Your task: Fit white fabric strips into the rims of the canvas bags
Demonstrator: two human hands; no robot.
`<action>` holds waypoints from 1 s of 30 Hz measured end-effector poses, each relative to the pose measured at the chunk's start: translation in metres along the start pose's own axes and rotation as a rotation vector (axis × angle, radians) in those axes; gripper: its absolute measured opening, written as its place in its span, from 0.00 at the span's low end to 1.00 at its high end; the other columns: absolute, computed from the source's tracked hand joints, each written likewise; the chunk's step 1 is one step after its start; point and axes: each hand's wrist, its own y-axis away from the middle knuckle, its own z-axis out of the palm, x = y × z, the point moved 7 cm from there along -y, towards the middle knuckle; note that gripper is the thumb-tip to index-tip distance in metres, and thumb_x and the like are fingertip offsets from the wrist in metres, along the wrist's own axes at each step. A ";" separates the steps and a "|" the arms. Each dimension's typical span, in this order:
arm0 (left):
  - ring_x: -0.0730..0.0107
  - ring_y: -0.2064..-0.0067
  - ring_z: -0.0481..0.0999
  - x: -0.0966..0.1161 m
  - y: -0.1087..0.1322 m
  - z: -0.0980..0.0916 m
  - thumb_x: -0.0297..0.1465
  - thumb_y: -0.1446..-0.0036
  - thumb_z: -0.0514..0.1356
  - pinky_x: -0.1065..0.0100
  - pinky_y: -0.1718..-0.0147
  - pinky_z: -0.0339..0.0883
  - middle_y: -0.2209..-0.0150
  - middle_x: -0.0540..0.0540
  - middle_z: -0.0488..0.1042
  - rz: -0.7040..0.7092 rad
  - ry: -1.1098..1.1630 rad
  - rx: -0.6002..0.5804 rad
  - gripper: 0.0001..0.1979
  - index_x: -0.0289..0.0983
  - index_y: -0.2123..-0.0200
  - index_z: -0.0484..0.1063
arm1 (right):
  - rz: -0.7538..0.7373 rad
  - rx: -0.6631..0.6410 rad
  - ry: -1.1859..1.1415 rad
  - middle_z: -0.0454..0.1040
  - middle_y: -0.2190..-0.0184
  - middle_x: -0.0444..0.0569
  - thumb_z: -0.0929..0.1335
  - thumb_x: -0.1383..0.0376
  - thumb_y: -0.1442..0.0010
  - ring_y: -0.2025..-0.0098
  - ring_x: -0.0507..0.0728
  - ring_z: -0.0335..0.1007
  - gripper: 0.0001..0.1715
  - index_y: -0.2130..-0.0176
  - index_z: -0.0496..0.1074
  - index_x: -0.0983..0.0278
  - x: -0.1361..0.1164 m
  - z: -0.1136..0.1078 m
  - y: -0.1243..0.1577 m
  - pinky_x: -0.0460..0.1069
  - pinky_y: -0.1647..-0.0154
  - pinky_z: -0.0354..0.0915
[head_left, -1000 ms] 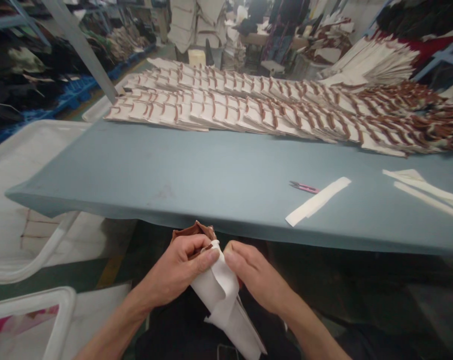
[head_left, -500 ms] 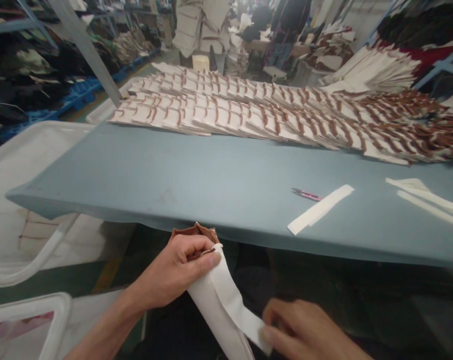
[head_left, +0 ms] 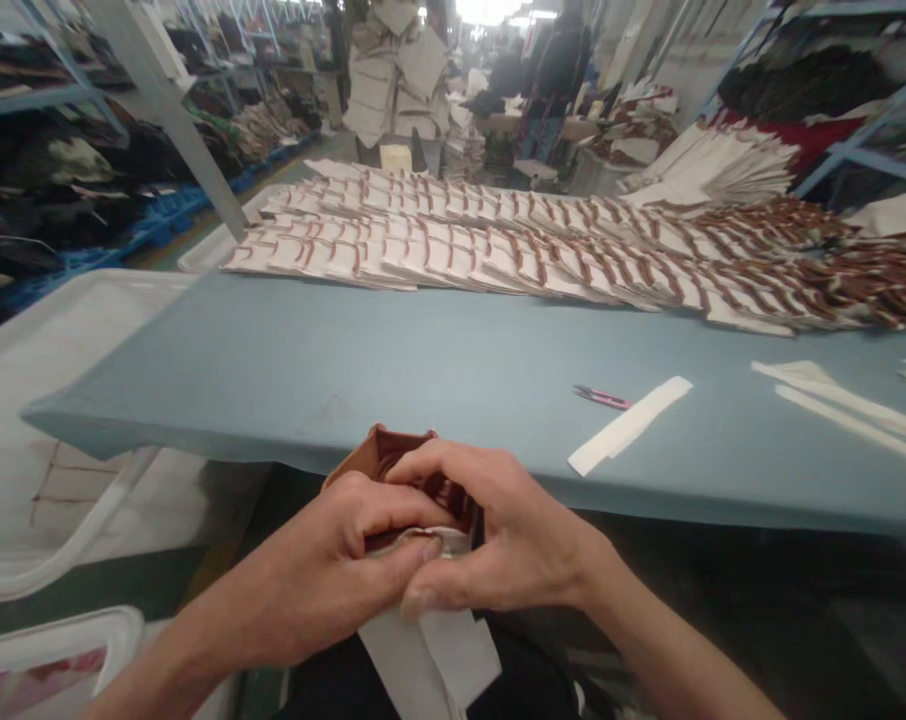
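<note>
Left hand [head_left: 348, 555]: pinching white-and-brown cloth [head_left: 397, 655] | right hand [head_left: 513, 535]: gripping same cloth | cloth: at near edge of tabletop [head_left: 363, 360] | pink snips [head_left: 603, 398]: beside pale strip [head_left: 633, 425], on tabletop

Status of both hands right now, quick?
Left hand: closed, pinching the brown-and-white cloth.
Right hand: curled around the same cloth, thumb on its white part.

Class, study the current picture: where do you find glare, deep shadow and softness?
Head view: bright lights glare at top centre; head view: deep shadow under the blue table; head view: the distant person looks hazy and soft; head view: left hand and right hand look clearer.
</note>
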 end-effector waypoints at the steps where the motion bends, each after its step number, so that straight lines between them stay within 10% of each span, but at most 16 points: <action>1: 0.69 0.66 0.72 -0.002 0.002 -0.001 0.26 0.38 0.56 0.73 0.66 0.65 0.72 0.50 0.74 -0.021 -0.018 0.012 0.12 0.35 0.73 0.76 | 0.054 -0.051 0.082 0.79 0.64 0.45 0.79 0.49 0.46 0.67 0.52 0.71 0.28 0.55 0.76 0.64 0.004 0.003 -0.001 0.45 0.66 0.64; 6: 0.75 0.73 0.67 -0.017 0.004 -0.003 0.24 0.43 0.55 0.74 0.74 0.56 0.75 0.54 0.72 -0.134 -0.094 0.062 0.09 0.36 0.71 0.75 | 0.300 -0.176 0.493 0.70 0.75 0.39 0.82 0.52 0.50 0.74 0.49 0.57 0.26 0.72 0.70 0.65 0.018 0.006 0.005 0.46 0.73 0.47; 12: 0.74 0.72 0.67 -0.022 -0.001 -0.011 0.28 0.40 0.59 0.74 0.76 0.54 0.74 0.55 0.72 -0.123 -0.145 0.152 0.06 0.38 0.71 0.68 | 0.329 -0.262 0.383 0.70 0.71 0.40 0.77 0.55 0.38 0.70 0.49 0.61 0.21 0.71 0.70 0.65 0.022 0.005 0.005 0.46 0.69 0.49; 19: 0.76 0.69 0.70 -0.022 0.003 -0.009 0.25 0.35 0.60 0.74 0.71 0.59 0.70 0.55 0.73 0.091 -0.184 0.179 0.08 0.38 0.69 0.69 | 0.313 -0.254 0.051 0.57 0.74 0.41 0.52 0.42 0.24 0.71 0.51 0.52 0.35 0.73 0.57 0.62 0.026 0.002 0.011 0.48 0.68 0.50; 30: 0.74 0.73 0.73 0.008 0.011 0.000 0.22 0.28 0.53 0.74 0.74 0.65 0.70 0.50 0.74 0.607 -0.561 0.278 0.08 0.36 0.59 0.71 | 0.446 -0.165 -0.534 0.57 0.75 0.40 0.63 0.38 0.31 0.74 0.48 0.48 0.35 0.73 0.61 0.63 0.057 0.013 0.030 0.45 0.75 0.48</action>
